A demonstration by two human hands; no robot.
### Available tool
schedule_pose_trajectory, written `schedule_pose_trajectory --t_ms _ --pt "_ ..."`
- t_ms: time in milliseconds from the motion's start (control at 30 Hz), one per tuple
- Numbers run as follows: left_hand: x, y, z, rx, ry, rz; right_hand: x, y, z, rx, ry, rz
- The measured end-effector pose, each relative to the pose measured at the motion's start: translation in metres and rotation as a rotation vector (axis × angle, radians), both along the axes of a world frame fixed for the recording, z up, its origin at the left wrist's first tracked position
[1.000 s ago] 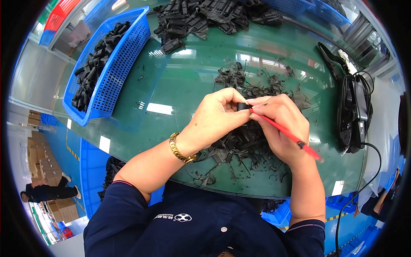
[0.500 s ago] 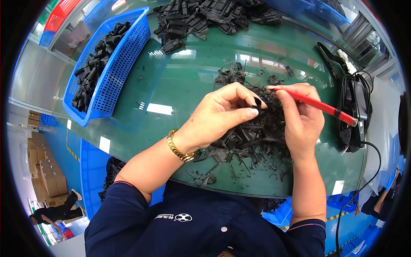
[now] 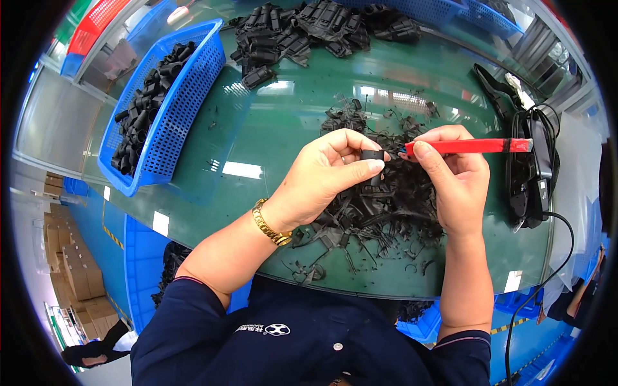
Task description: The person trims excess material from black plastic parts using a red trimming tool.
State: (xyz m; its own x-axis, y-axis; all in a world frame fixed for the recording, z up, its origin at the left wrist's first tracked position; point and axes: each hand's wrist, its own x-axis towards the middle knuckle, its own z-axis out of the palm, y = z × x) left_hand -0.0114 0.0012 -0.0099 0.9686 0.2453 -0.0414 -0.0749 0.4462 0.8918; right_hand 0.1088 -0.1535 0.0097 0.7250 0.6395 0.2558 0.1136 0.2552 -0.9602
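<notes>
In my left hand (image 3: pixel 338 164), thumb and fingers pinch a short black tube-shaped part (image 3: pixel 371 155), its side turned up. My right hand (image 3: pixel 454 174) is closed round a slim red-handled cutter (image 3: pixel 467 147) with a black band near its outer end. The cutter lies almost level, its working tip pointing left, close to the black part; a small gap seems to lie between them. Fingers partly hide that tip. Beneath both hands spreads a heap of thin black trimmings (image 3: pixel 386 215) on the green table (image 3: pixel 238 212).
At the left stands a blue perforated basket (image 3: pixel 183 116) of black tube parts (image 3: pixel 138 116). A pile of joined black parts (image 3: pixel 315 29) lies at the far side. On the right sit a black corded device (image 3: pixel 531 174) and its cable (image 3: pixel 566 257). A person (image 3: pixel 96 350) is at lower left.
The cutter has swung from slanting down to the right to nearly level. The black part has turned from showing its opening to showing its side. The person at lower left has shifted.
</notes>
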Motion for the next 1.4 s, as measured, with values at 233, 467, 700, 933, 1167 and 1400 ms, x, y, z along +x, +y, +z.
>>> schedule_pose_trajectory --t_ms 233,467,700,933,1167,1400 --pt "-0.001 -0.005 0.004 0.127 0.026 0.080 0.000 0.002 -0.007 0.086 -0.072 0.158" --pt "-0.002 -0.006 0.000 0.170 0.002 0.095 -0.002 0.002 -0.006 0.046 -0.147 0.187" --pt "-0.002 -0.007 -0.003 0.204 -0.045 0.102 -0.005 0.006 -0.009 0.028 -0.231 0.147" --pt "0.000 -0.006 -0.012 0.185 0.015 0.126 -0.010 0.013 -0.015 0.030 -0.914 -0.013" --pt "-0.005 -0.008 0.002 0.199 0.150 0.010 0.003 0.013 -0.021 -0.037 -0.997 -0.196" --pt "0.002 0.001 -0.004 0.073 -0.052 -0.010 0.001 0.009 -0.014 0.025 -0.253 -0.159"
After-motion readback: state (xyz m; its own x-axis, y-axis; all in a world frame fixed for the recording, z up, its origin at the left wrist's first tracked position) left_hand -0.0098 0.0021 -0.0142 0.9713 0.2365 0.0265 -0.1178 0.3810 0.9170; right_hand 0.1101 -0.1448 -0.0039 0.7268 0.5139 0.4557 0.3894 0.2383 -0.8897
